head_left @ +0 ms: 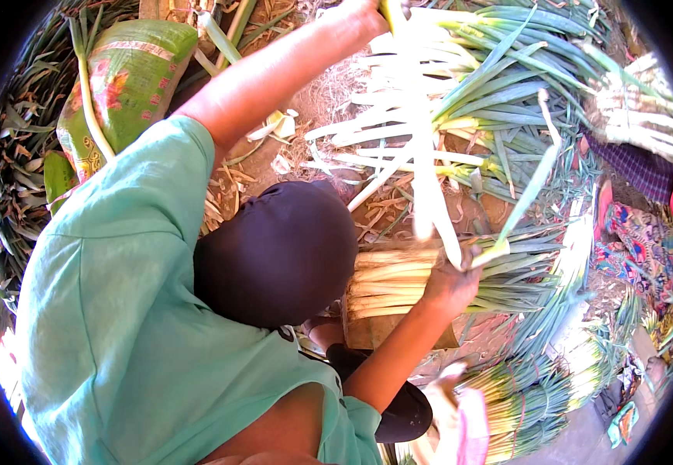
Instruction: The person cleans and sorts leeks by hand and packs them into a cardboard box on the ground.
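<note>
My right hand (pixel 453 283) is closed round a green onion (pixel 439 194). Its long white shank slants up from the fist, and a green leaf (pixel 534 190) bends away to the upper right. Below that hand, a bundle of trimmed green onions (pixel 391 279) lies on a brown block (pixel 383 333), pale ends to the left. My left arm reaches to the top edge, where the left hand (pixel 363 14) is partly cut off. It looks closed on a yellowish-green stalk (pixel 392 17); a bright, overexposed white streak runs down from there.
Loose green onions (pixel 499 54) are heaped at the upper right. Tied bundles (pixel 522 403) sit at the lower right, beside a blurred pink cloth (pixel 472 426). A green printed sack (pixel 131 85) stands at upper left. Patterned cloth (pixel 638 248) shows at the right. Dry peelings (pixel 282 128) litter the ground.
</note>
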Action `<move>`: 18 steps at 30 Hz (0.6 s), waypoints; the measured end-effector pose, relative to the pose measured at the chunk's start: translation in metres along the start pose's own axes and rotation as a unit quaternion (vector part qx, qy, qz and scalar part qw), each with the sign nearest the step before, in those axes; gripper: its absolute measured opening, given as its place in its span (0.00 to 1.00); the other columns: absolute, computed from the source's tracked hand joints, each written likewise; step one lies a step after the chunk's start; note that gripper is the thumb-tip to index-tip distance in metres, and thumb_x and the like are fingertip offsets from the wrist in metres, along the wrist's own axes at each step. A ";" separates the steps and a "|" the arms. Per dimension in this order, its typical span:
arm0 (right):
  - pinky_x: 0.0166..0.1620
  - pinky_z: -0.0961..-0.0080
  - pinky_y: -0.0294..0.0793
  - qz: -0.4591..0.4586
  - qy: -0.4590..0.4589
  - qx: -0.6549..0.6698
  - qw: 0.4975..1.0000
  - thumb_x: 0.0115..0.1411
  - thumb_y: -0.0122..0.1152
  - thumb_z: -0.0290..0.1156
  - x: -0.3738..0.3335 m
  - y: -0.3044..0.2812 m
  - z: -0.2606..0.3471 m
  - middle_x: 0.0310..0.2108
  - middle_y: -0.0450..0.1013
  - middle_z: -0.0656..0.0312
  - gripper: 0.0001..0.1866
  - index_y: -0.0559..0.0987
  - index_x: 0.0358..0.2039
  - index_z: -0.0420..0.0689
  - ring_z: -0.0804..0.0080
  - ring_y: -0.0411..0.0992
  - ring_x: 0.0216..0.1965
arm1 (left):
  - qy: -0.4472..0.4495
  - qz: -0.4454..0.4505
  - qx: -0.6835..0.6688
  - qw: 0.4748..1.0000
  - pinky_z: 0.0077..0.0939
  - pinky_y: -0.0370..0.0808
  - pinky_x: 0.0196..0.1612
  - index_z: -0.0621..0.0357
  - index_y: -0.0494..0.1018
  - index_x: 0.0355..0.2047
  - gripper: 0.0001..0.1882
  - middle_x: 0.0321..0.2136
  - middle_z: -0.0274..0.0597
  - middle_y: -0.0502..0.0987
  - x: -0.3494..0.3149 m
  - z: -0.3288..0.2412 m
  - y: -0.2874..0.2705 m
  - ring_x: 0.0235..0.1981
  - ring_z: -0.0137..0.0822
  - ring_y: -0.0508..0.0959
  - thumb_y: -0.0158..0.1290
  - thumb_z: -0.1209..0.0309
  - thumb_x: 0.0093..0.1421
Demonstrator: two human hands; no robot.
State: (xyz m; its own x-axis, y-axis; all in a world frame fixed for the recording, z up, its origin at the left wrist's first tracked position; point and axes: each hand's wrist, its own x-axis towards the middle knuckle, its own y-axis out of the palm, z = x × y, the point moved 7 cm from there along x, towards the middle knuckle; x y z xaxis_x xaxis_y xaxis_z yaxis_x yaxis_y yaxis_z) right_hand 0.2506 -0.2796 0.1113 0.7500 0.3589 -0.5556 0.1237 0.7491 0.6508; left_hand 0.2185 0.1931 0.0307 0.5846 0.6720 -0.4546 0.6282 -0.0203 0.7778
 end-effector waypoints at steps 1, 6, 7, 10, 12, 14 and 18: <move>0.39 0.66 0.66 0.092 0.016 0.044 0.995 0.64 0.44 0.30 -0.012 0.010 0.007 0.20 0.60 0.63 0.07 0.68 0.33 0.40 0.71 0.63 0.26 | 0.009 -0.006 0.008 1.000 0.42 0.74 0.30 0.52 0.74 0.34 0.29 0.27 0.42 0.75 -0.026 -0.010 0.016 0.26 0.41 0.75 0.40 0.39 0.59; 0.29 0.76 0.63 -0.014 -0.063 0.060 0.996 0.56 0.53 0.25 -0.013 -0.041 0.068 0.18 0.61 0.64 0.05 0.69 0.31 0.38 0.71 0.60 0.21 | 0.029 0.037 -0.016 0.999 0.56 0.63 0.53 0.55 0.70 0.48 0.35 0.46 0.50 0.72 -0.021 -0.056 0.026 0.49 0.51 0.70 0.37 0.37 0.58; 0.30 0.75 0.65 0.038 -0.056 0.070 0.995 0.56 0.55 0.25 -0.009 -0.062 0.084 0.20 0.64 0.62 0.07 0.70 0.34 0.37 0.70 0.62 0.23 | 0.032 0.038 -0.011 0.999 0.56 0.63 0.52 0.55 0.70 0.48 0.35 0.46 0.50 0.72 -0.024 -0.063 0.033 0.48 0.50 0.70 0.38 0.38 0.58; 0.34 0.71 0.68 0.016 -0.130 0.066 0.989 0.55 0.55 0.27 -0.028 -0.083 0.131 0.30 0.68 0.61 0.13 0.69 0.41 0.38 0.70 0.66 0.29 | 0.072 0.024 0.000 0.997 0.54 0.64 0.49 0.55 0.70 0.46 0.34 0.43 0.49 0.71 -0.041 -0.110 0.027 0.45 0.49 0.70 0.39 0.38 0.58; 0.38 0.69 0.71 -0.061 -0.225 0.056 0.971 0.56 0.54 0.29 -0.053 -0.091 0.167 0.37 0.69 0.61 0.17 0.68 0.46 0.40 0.72 0.67 0.35 | 0.090 0.017 0.004 0.996 0.52 0.64 0.48 0.55 0.70 0.45 0.33 0.41 0.48 0.71 -0.049 -0.132 0.026 0.43 0.49 0.70 0.39 0.38 0.57; 0.41 0.67 0.73 -0.137 -0.311 0.042 0.939 0.57 0.53 0.31 -0.078 -0.098 0.199 0.44 0.69 0.62 0.20 0.68 0.51 0.43 0.74 0.69 0.40 | 0.110 0.011 0.007 0.994 0.51 0.64 0.46 0.54 0.70 0.43 0.32 0.39 0.48 0.71 -0.060 -0.156 0.023 0.42 0.48 0.70 0.40 0.38 0.57; 0.41 0.68 0.72 -0.231 -0.381 -0.060 0.893 0.58 0.51 0.33 -0.071 -0.113 0.212 0.33 0.69 0.65 0.12 0.71 0.42 0.44 0.72 0.70 0.36 | 0.137 0.011 0.018 0.990 0.48 0.65 0.42 0.54 0.70 0.41 0.31 0.36 0.46 0.71 -0.073 -0.186 0.028 0.38 0.46 0.70 0.41 0.38 0.57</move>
State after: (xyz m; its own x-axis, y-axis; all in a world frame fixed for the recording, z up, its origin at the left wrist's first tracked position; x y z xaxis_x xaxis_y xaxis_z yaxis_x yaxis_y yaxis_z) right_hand 0.3208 -0.5077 0.1873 0.8678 -0.4517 -0.2073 0.4969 0.7908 0.3573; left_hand 0.0978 0.2812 0.1664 0.4397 0.8469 -0.2989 0.6377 -0.0601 0.7679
